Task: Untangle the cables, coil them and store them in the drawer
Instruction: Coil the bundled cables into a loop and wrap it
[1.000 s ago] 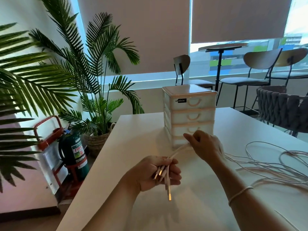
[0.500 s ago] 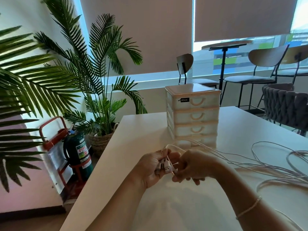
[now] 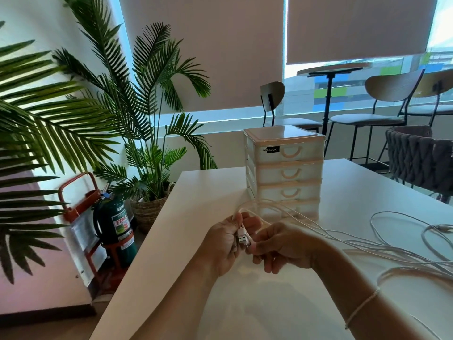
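Both hands (image 3: 255, 244) have been brought together, fingers curled round the cables (image 3: 242, 238); coiling has begun, drawers (image 3: 285, 173) shut.

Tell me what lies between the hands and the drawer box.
In the head view, white cable loops arch from the left hand across bare table, in front of the drawer box.

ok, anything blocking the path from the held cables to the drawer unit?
No object sits between them. Both the left hand and right hand grip the white cables just in front of the drawer unit. All its visible drawers are closed, though.
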The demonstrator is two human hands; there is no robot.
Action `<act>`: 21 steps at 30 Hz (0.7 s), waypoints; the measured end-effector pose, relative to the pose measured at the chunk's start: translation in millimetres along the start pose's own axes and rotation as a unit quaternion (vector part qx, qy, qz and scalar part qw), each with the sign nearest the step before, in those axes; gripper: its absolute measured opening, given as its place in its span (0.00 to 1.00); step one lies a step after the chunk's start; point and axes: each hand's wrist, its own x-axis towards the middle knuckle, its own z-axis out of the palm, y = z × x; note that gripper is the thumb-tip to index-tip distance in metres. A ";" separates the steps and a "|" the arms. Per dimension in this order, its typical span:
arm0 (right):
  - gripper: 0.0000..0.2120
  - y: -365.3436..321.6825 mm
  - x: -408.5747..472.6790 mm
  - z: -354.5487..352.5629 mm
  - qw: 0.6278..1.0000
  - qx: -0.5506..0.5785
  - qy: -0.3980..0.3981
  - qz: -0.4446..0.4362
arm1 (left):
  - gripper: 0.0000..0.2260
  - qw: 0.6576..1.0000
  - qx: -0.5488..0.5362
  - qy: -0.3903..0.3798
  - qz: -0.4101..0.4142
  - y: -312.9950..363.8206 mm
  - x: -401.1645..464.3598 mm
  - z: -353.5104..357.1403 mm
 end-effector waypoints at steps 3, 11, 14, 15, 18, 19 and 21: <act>0.07 1.1 7.3 6.2 0.996 0.019 0.086 -0.008 | 0.13 1.000 0.021 -0.010 0.002 -4.5 2.6 -0.5; 0.06 1.1 10.4 12.6 0.993 0.028 0.111 -0.039 | 0.11 0.998 0.059 -0.003 0.003 -6.8 4.1 -2.2; 0.05 -1.3 8.2 11.2 0.995 0.053 0.084 -0.034 | 0.11 0.999 0.053 0.000 0.003 -5.5 3.8 -2.7; 0.05 -2.0 6.2 10.0 0.996 0.053 0.072 -0.029 | 0.11 0.998 0.061 0.001 0.003 -5.2 3.6 -2.9; 0.06 -4.3 -0.1 2.1 0.994 -0.022 0.106 -0.017 | 0.10 0.992 0.128 0.017 0.014 -3.7 3.2 -5.0; 0.08 -5.4 -1.0 -1.7 0.987 -0.060 0.148 -0.017 | 0.10 0.989 0.147 0.016 0.017 -3.0 2.6 -5.6; 0.14 -4.1 0.3 -8.4 0.967 -0.084 0.238 -0.032 | 0.09 0.986 0.166 0.001 0.017 -1.6 1.3 -5.4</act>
